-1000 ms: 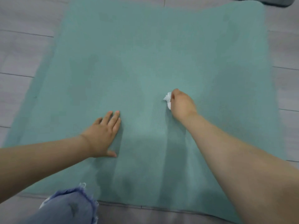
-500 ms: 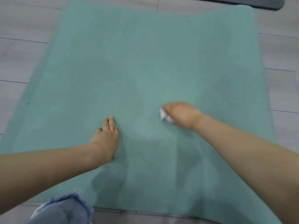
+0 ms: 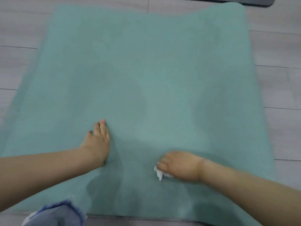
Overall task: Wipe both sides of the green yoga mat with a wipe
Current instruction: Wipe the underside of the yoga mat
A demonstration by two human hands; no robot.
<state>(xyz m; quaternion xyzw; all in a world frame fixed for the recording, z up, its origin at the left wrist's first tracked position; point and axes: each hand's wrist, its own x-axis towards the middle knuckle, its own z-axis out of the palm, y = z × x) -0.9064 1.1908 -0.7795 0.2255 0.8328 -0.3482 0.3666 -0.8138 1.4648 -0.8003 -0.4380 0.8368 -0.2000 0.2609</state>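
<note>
You've got a grey plank floor (image 3: 276,51) under everything, thin dark seams running across it on both sides. At the top right edge, a dark grey mat (image 3: 254,1) lies flat on the floor, only its near strip and rounded corner showing. Bottom left, a frayed denim knee (image 3: 53,214) is in view.

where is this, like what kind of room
Probably an indoor room at home or in a small studio, though little shows: pale grey plank flooring, a green yoga mat spread on it, and the edge of a dark mat beyond.
</note>
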